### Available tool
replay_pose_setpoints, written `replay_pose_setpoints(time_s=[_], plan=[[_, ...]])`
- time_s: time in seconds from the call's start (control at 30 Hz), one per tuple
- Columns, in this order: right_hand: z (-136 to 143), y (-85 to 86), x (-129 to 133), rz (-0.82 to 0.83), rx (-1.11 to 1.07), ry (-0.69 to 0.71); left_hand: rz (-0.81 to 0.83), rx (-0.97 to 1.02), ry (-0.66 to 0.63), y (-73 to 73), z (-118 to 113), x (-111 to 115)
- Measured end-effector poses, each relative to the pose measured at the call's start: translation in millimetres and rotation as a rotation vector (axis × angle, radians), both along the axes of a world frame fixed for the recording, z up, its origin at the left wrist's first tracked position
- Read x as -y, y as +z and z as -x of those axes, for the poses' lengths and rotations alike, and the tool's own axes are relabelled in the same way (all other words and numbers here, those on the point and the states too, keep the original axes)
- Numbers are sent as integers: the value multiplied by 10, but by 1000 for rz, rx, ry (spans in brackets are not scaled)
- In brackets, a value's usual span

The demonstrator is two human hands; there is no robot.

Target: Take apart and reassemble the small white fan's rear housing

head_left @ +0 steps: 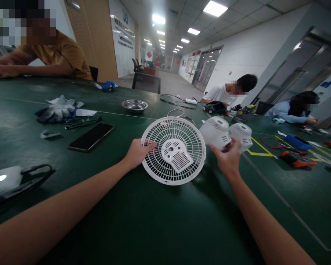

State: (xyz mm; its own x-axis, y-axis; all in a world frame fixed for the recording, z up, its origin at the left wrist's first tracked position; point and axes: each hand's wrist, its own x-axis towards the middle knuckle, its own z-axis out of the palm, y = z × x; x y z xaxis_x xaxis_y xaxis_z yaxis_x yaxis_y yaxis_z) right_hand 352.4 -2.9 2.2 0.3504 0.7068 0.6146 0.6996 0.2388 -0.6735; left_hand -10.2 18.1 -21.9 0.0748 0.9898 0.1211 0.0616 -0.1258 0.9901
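A round white fan grille (156, 169) with a slotted centre plate is tilted toward me over the green table. My left hand (136, 152) grips its left rim, thumb on the front bars. To the right of the grille, my right hand (228, 158) has its fingers closed on a white vented housing (216, 130). A second white vented housing (241, 134) is just beyond the right hand; whether the fingers also touch it cannot be made out. Behind the grille a thin white cable (176, 110) curls on the table.
On the green table (121, 221) lie a phone (91, 137), gloves (57, 110), a metal bowl (134, 105) and a white device (5, 180) with a cable at left. An orange multimeter (296, 159) lies right. Several people sit around the table.
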Motion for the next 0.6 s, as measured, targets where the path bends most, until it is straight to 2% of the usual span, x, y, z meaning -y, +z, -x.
replay_pose_setpoints(time_s=[0.13,0.3,0.4,0.5,0.57,0.6], plan=[[246,-200,-22,271,62,83,17,9,23,42,-21,22],[304,-262,-69,441,183,94,34,25,1,36,-12,19],[305,-240,-59,420,290,88,42,18,12,22,-7,4],[356,-180,21,231,318,135,14,9,24,31,-16,6],[447,-143,110,137,216,211,-10,2,38,50,-25,24],[513,-133,159,144,108,280,-20,-3,46,62,-29,36]])
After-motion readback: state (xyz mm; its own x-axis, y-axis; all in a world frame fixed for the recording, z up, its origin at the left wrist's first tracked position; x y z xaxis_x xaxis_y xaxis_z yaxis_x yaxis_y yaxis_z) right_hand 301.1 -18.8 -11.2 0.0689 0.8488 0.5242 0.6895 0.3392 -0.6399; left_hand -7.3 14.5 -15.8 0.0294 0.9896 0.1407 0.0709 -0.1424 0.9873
